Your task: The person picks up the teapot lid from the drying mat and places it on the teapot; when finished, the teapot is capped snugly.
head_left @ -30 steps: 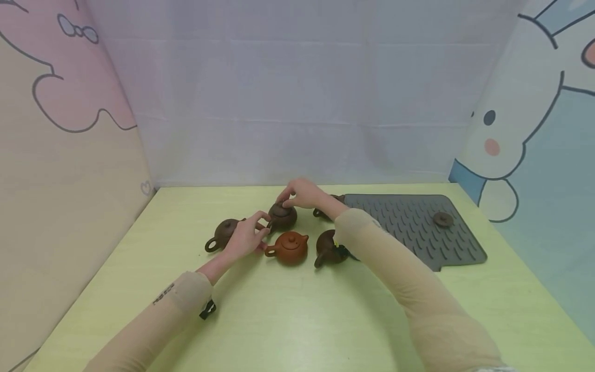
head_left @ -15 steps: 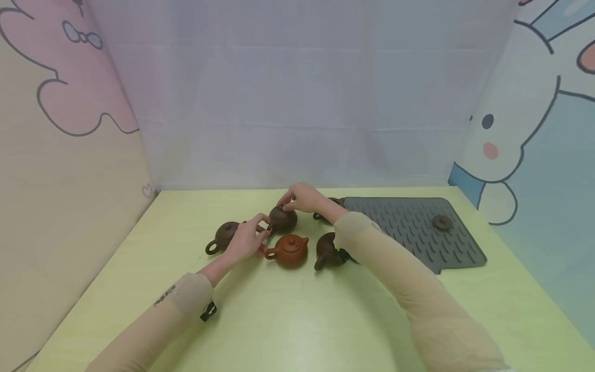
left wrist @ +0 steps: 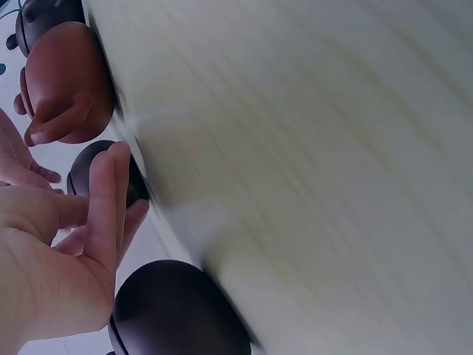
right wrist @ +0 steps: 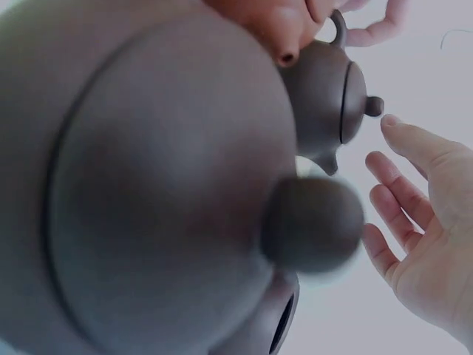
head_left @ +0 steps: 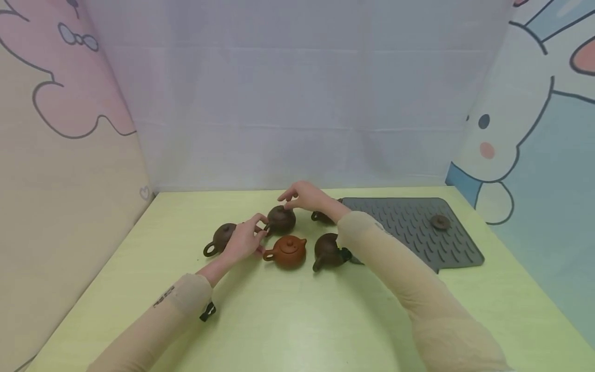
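Observation:
A round dark brown teapot (head_left: 282,222) with its lid on stands near the middle back of the table. At its handle, my left hand (head_left: 243,240) pinches with thumb and fingers; the handle is hidden in the left wrist view. Over the lid is my right hand (head_left: 306,196), its fingers parted; the right wrist view shows the thumb tip just apart from the lid knob (right wrist: 375,106). A reddish-brown teapot (head_left: 290,252) sits in front, its handle towards the left hand. Another dark teapot (head_left: 222,236) is partly behind the left hand.
Right of the red teapot stands a dark teapot (head_left: 327,251), partly covered by the right sleeve. One more dark teapot (head_left: 322,217) lies behind the right forearm. A grey ridged mat (head_left: 400,217) bears a loose brown lid (head_left: 440,222). Curtain walls border the table.
My right fingers have come off the lid knob and spread slightly. The left hand stays at the teapot's handle, and the other teapots have not moved.

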A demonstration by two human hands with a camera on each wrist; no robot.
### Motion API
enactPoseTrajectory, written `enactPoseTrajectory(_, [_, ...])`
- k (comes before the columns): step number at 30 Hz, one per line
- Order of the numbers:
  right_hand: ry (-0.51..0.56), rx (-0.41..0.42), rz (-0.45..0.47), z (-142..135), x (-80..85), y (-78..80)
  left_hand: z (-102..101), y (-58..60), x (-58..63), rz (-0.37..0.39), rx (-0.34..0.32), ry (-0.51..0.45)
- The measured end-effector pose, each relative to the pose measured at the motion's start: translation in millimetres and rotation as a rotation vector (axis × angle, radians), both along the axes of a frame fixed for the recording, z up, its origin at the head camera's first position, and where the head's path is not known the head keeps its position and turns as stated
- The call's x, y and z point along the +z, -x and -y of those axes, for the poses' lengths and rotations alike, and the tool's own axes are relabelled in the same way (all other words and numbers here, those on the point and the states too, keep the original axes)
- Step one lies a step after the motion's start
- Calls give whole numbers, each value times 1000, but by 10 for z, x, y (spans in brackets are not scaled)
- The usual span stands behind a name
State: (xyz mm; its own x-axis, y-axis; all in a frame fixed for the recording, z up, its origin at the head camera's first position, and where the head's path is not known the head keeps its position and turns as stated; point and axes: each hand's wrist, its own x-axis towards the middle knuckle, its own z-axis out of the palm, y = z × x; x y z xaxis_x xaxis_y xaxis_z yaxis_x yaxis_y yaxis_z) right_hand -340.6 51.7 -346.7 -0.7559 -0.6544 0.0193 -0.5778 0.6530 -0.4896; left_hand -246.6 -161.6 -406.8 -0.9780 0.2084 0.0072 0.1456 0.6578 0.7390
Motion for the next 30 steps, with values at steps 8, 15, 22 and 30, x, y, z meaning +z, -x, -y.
enactPoseTrajectory(8, [69, -56, -24, -344, 48, 56, 13, 23, 118, -18, -8, 63])
enactPoseTrajectory(15, [115, -138, -63, -713, 51, 102, 13, 112, 310, -105, -13, 181])
enactPoseTrajectory(22, [138, -196, -105, -1088, 39, 60, -102, 273, 428, -186, -46, 232])
enactPoseTrajectory(30, [162, -238, -123, -1530, -37, -18, -450, 401, 469, -228, -135, 291])
